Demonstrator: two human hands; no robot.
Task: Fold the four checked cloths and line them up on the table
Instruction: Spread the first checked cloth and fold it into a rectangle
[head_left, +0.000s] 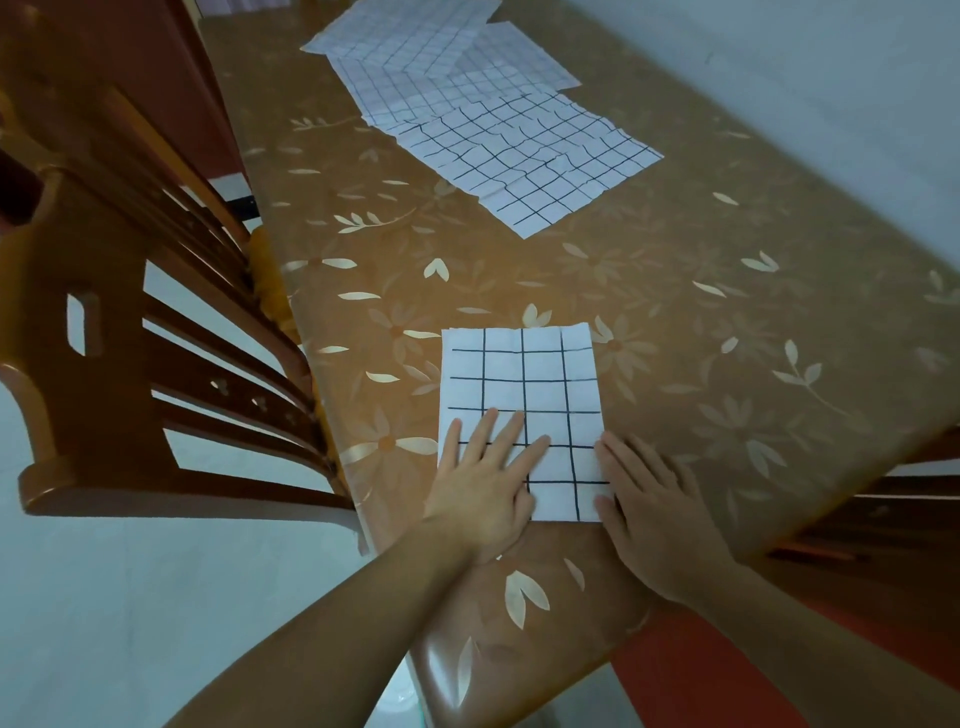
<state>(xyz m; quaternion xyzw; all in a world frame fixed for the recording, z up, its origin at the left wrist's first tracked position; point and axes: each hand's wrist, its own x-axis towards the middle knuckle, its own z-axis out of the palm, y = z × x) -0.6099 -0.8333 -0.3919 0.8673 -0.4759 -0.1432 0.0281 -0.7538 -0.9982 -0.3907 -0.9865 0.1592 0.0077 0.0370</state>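
Note:
A folded white cloth with a black grid (524, 379) lies flat near the table's front end. My left hand (485, 478) presses on its lower left part with straight, spread fingers. My right hand (649, 504) lies flat beside the cloth's lower right edge, fingertips touching it. Farther back, unfolded checked cloths overlap in a loose pile: the nearest one (524, 156) lies spread out, another (405, 31) sits at the far end, and a third (514, 57) peeks out between them.
The table (701, 322) wears an orange-brown cover with a pale flower print. A wooden chair (130, 338) stands tight against its left side. Another chair's dark edge (893, 514) shows at the right. A pale wall runs along the far right.

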